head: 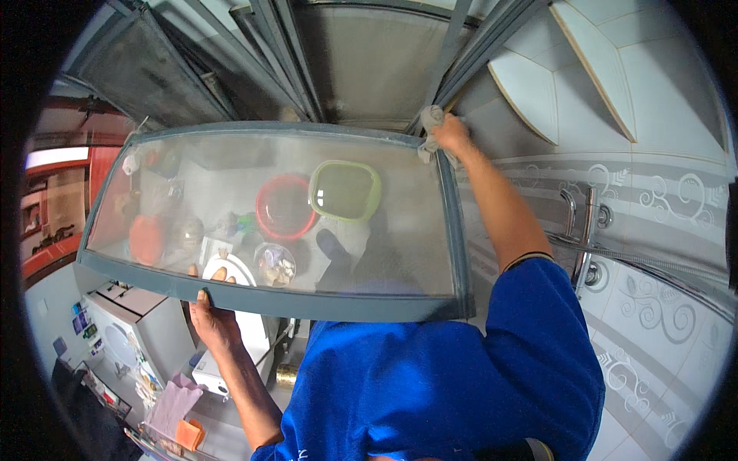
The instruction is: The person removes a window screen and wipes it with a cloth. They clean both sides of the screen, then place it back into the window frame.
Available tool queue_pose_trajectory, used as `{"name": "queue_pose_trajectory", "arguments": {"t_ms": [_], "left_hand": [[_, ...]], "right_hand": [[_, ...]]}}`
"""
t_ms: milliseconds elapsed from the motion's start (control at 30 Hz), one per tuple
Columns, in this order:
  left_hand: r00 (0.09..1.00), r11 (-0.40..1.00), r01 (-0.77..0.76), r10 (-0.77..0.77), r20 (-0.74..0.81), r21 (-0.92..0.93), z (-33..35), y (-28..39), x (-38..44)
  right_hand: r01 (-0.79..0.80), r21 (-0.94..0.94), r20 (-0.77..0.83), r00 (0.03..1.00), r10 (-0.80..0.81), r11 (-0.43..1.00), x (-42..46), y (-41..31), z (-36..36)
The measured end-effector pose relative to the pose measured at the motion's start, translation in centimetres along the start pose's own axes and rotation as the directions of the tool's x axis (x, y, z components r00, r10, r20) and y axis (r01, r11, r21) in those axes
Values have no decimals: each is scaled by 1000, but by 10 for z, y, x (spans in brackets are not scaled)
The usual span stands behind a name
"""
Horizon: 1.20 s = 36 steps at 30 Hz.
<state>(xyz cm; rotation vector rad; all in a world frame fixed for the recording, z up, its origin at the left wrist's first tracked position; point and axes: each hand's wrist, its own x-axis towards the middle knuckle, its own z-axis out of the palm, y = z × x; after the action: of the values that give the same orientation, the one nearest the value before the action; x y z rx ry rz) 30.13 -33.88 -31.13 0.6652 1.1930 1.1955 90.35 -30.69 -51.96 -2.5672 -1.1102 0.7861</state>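
Note:
A grey-framed window sash with a see-through, hazy pane spans the view in front of my chest. My left hand grips its near rail, thumb on the frame and the other fingers behind the pane. At the far right corner of the frame, my right hand clutches a crumpled grey cloth against the frame. Through the pane show a red round basin and a green square basin on the floor below. A clear container with pale contents is also visible through it.
More grey window frames stand beyond the sash. To the right, a tiled wall carries corner shelves and a chrome shower fixture. Lower left are a white toilet, a white washing machine and an orange cloth.

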Motion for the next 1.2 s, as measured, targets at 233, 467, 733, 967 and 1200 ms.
{"name": "queue_pose_trajectory", "arguments": {"t_ms": [233, 467, 733, 967, 1200], "left_hand": [[997, 999, -34, 34, -66, 1, 3, -21, -2], [1000, 1000, 9, -9, -25, -19, 0, -30, 14], [993, 993, 120, -120, -7, 12, -17, -49, 40], [990, 988, 136, -137, -15, -79, -12, -63, 64], [986, 988, 137, -143, -81, -78, -27, -63, 67]], "right_hand": [[23, 17, 3, 1000, -23, 1000, -5, -4, -31], [243, -129, 252, 946, -205, 961, -57, -21, -63], [-96, 213, -17, 995, 101, 972, -93, 32, -87], [33, 317, -425, 898, 111, 948, -80, 5, -126], [285, -40, -150, 946, -287, 958, -110, -28, -146]]}}
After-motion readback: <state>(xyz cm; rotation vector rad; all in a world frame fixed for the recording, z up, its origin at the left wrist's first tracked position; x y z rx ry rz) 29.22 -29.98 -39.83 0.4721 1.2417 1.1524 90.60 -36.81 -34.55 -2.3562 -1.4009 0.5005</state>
